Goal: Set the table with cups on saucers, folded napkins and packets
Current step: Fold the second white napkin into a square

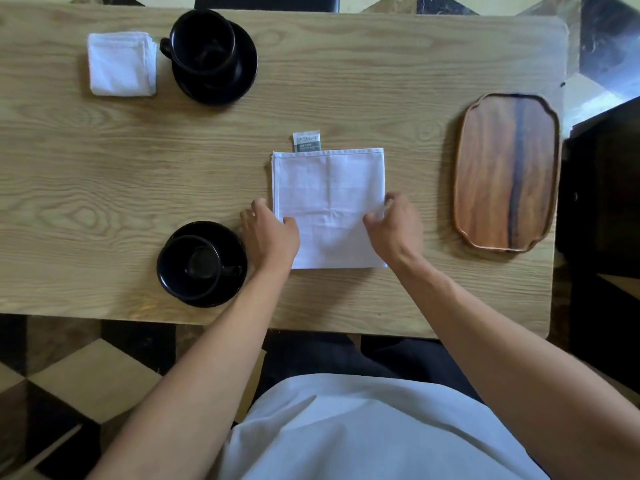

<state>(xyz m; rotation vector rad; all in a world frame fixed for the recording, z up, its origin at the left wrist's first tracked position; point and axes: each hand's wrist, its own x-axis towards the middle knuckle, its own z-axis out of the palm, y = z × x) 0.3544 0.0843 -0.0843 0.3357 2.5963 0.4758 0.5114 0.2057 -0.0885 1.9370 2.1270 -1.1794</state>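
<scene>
Clearly the work sits at the centre of the frame, where a white napkin [329, 206] lies flat on the wooden table [104, 174], folded to a square but larger than the finished one. The left hand [272, 233] rests on its lower left edge with the thumb on the cloth and the fingers loosely curled beside it; the right hand [394, 225] pinches the right edge between curled fingers. I judge this two-sided hold keeps the layers aligned for another fold.

A packet [307, 142] pokes out from under the napkin's upper edge, half hidden. Its top reads something like "taikoo"; the smaller lines below are too fine to read.

At lower left a black cup on a saucer [202, 265] stands just beside the left hand, apparently waiting for this napkin. At upper left a second cup and saucer [211, 55] has a small folded napkin [121, 64] beside it, so that place looks nearly set, though no packet shows there. A wooden tray [505, 171] lies at right.
</scene>
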